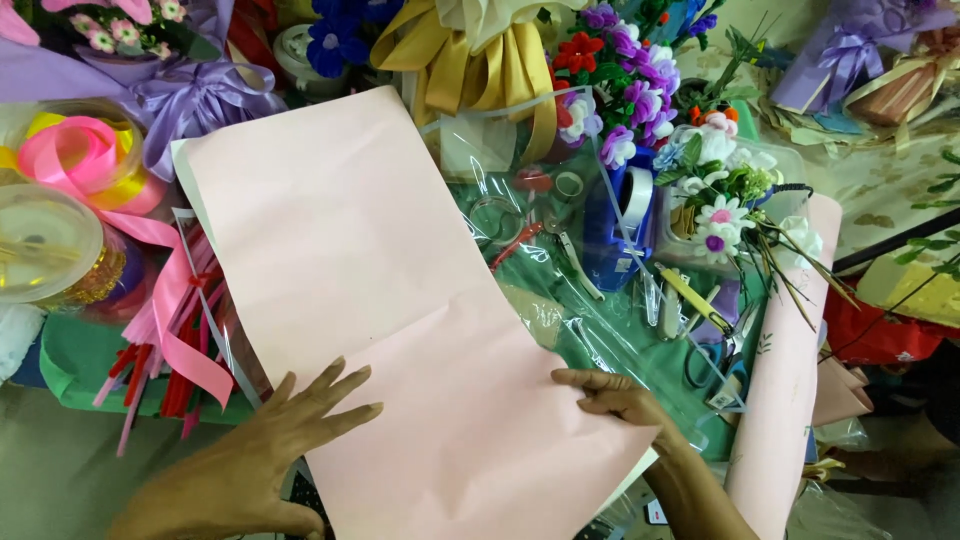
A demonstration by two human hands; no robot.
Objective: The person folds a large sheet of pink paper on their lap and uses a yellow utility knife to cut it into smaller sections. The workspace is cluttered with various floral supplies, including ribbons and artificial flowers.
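On the cluttered worktable, a large pink paper sheet (400, 300) is spread diagonally, pressed flat by the left hand (260, 455), fingers splayed apart, while its right edge is pinched by the right hand (615, 395), fingers drawn together. The sheet is judged light, thin and easily creased, best held at its edges. A blue tape dispenser (620, 225) stands beyond; a pink ribbon spool (85, 160) lies left.

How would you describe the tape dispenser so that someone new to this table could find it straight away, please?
Start from the big pink paper sheet under both hands, then look past its upper right edge, across the clear cellophane. The tape dispenser stands there, left of the white artificial flowers. It is the only solid blue block, carrying a white roll of tape.
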